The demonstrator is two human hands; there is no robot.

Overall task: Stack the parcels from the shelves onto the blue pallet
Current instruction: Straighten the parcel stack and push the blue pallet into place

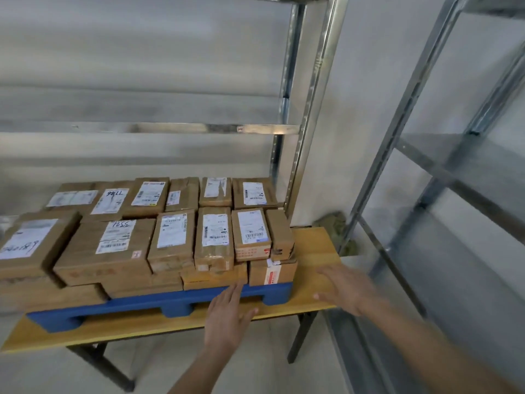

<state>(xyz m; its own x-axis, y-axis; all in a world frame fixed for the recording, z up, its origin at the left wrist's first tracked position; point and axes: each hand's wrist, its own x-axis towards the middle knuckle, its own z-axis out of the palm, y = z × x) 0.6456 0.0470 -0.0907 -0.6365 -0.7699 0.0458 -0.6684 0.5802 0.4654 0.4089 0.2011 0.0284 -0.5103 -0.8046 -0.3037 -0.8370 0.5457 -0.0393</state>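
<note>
Right, status below.
parcels: brown cardboard boxes, white labels up, packed edge to edge in rows, at least two layers deep. Flat, tight layout looks meant to keep the stack square and stable.
pallet: blue, under the stack, sitting on the table. Left part of the stack overhangs the pallet's front edge; right end sits flush.
small box: narrow one on edge at the right end of the top layer, touching its neighbour. Probably fills the leftover gap. Least secure piece, my guess.
shelves: metal rack behind the table and another rack to the right. No parcels visible on any shelf in view, so the transfer looks done or close to it.
left hand: fingers straight and together, palm down, holding nothing. Fingertips at the pallet's front edge, just below the lower boxes; contact unclear.
right hand: flat, fingers slightly spread, nothing in it. Over the bare right end of the table, apart from the stack. Motion blur, so contact with the table can't be judged.
arms: both forearms reach forward from bottom right.
step: likely squaring up the stack or reaching off for another box; can't say which.
</note>
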